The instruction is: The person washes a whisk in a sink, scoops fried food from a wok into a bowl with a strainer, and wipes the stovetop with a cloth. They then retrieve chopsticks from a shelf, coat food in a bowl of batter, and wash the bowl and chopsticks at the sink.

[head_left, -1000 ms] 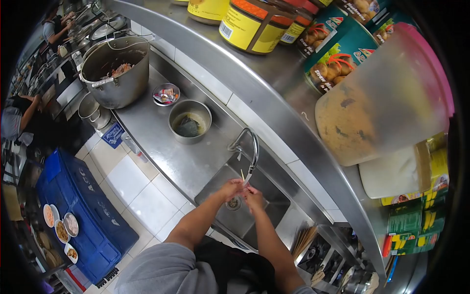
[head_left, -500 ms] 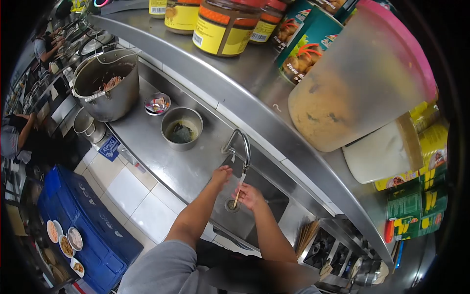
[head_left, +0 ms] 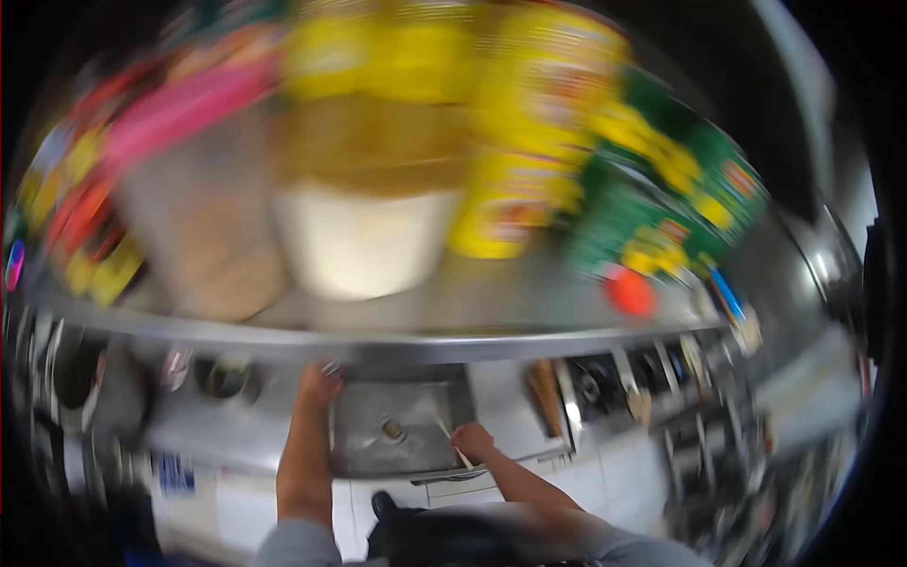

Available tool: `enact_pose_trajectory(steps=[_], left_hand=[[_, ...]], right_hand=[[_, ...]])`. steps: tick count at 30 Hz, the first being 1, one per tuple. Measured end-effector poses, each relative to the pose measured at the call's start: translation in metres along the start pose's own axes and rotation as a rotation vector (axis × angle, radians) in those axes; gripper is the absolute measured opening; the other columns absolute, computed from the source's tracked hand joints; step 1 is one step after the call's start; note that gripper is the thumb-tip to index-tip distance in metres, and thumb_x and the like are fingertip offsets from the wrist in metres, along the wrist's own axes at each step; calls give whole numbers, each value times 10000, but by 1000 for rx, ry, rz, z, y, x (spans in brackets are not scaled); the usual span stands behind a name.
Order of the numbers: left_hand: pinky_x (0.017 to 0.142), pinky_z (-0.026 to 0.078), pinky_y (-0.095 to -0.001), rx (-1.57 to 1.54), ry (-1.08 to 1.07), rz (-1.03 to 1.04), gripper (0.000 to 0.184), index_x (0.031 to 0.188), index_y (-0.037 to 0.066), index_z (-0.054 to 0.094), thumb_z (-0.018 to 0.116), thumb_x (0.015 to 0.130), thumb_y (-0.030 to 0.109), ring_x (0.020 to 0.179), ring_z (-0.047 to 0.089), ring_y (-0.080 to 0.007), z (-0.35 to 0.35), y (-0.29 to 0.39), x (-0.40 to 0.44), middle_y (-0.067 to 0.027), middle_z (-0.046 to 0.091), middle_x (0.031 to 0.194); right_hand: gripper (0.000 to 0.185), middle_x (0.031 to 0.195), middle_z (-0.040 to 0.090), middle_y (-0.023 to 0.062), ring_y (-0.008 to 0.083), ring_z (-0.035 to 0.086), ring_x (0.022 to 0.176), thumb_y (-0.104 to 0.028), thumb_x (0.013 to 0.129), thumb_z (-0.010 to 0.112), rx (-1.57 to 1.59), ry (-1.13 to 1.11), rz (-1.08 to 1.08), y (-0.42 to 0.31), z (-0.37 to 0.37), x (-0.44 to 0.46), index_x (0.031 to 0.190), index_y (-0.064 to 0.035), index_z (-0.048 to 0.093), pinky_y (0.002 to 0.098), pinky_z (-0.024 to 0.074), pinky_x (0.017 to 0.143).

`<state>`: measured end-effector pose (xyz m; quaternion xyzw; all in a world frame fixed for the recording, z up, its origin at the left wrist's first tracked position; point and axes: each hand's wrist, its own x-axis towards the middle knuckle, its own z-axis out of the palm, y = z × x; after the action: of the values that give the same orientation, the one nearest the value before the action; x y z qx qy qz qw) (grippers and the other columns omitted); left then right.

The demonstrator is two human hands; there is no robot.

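My right hand [head_left: 472, 441] is closed around a thin pale stick [head_left: 442, 422], probably wooden, at the right side of the steel sink [head_left: 354, 463]. The stick slants over the basin, with one end below my fist. At the back left corner of the sink is my left hand [head_left: 321, 382], just under the shelf edge. A shiny bit of metal, perhaps the tap, shows at its fingers, which are too blurred to read. The round drain [head_left: 393, 431] lies in the basin between my hands.
Across the front runs a steel shelf edge [head_left: 425, 348], holding a pink-lidded tub [head_left: 203, 208], a white-filled container [head_left: 368, 241], yellow cans [head_left: 539, 123] and green packs [head_left: 661, 189]. Left of the sink stands a pot [head_left: 225, 376]; brown sticks [head_left: 545, 397] and a stove [head_left: 595, 383] are right.
The view has swung right and blurred. My right hand has moved from the tap's stream to the sink's right side, keeping the stick. My left hand is now by the sink's back left corner.
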<state>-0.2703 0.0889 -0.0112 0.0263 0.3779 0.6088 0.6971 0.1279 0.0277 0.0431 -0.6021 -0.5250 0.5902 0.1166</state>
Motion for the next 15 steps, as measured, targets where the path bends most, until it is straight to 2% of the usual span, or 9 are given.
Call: enact_pose_trajectory(steps=[1, 3, 4, 6, 7, 9, 11, 13, 15], left_hand=[[604, 524, -321, 301, -93, 2, 300, 987, 50, 644, 464, 924, 282, 784, 635, -188, -1, -31, -5, -93, 653, 911], [633, 513, -303, 925, -272, 95, 309, 903, 62, 686, 517, 907, 321, 804, 630, -154, -3, -97, -17, -52, 669, 909], [689, 505, -313, 1074, -256, 111, 327, 1016, 72, 674, 567, 895, 357, 850, 609, -152, 35, -142, -63, -29, 665, 988], [779, 488, -333, 1188, -423, -53, 467, 1133, 80, 596, 538, 911, 486, 1028, 547, -142, 102, -201, -150, -25, 610, 1069], [781, 500, -348, 1178, -520, -87, 412, 1154, 67, 576, 540, 934, 413, 993, 565, -150, 117, -228, -172, -23, 615, 1032], [670, 519, -282, 937, -531, -245, 361, 1062, 18, 591, 548, 945, 357, 791, 595, -139, 109, -283, -182, -26, 603, 870], [593, 522, -371, 965, -509, -290, 255, 990, 32, 566, 557, 937, 281, 637, 594, -207, 100, -295, -175, -58, 562, 760], [605, 519, -376, 1088, -498, -313, 262, 997, 25, 561, 561, 932, 278, 650, 591, -208, 124, -315, -161, -69, 565, 766], [617, 515, -381, 1217, -475, -307, 270, 1005, 18, 557, 565, 926, 275, 663, 589, -209, 159, -350, -156, -81, 569, 773]], right_hand=[[279, 916, 691, 71, 198, 647, 855, -308, 764, 701, -687, 351, 5, 25, -4, 5, 946, -97, 718, 368, 505, 747], [350, 953, 672, 35, 166, 614, 845, -325, 760, 734, 23, 189, -6, 59, -13, 13, 1016, -89, 693, 349, 489, 763], [352, 987, 661, 25, 160, 599, 878, -329, 753, 743, 257, 193, 53, 47, -14, -9, 1024, -108, 695, 343, 481, 765], [328, 1029, 650, 14, 143, 570, 945, -332, 758, 741, 644, 69, 21, 50, -4, -32, 1015, -131, 703, 326, 464, 769], [300, 1036, 648, 13, 132, 557, 980, -331, 770, 730, 778, -40, -81, 69, -2, -25, 997, -136, 710, 315, 457, 770], [299, 982, 654, 17, 129, 568, 927, -326, 784, 718, 719, 41, -98, 64, -13, -66, 1005, -124, 707, 309, 462, 750], [299, 928, 659, 22, 127, 580, 874, -321, 798, 705, 712, 176, -83, 76, -38, -105, 1012, -112, 704, 302, 467, 729], [180, 656, 589, 17, 123, 579, 660, -233, 803, 649, 498, 461, -344, 117, -78, -140, 901, -92, 702, 316, 469, 545], [135, 604, 545, 21, 127, 576, 637, -218, 801, 634, 770, 508, -279, 171, -134, -194, 809, -86, 661, 323, 472, 543]])
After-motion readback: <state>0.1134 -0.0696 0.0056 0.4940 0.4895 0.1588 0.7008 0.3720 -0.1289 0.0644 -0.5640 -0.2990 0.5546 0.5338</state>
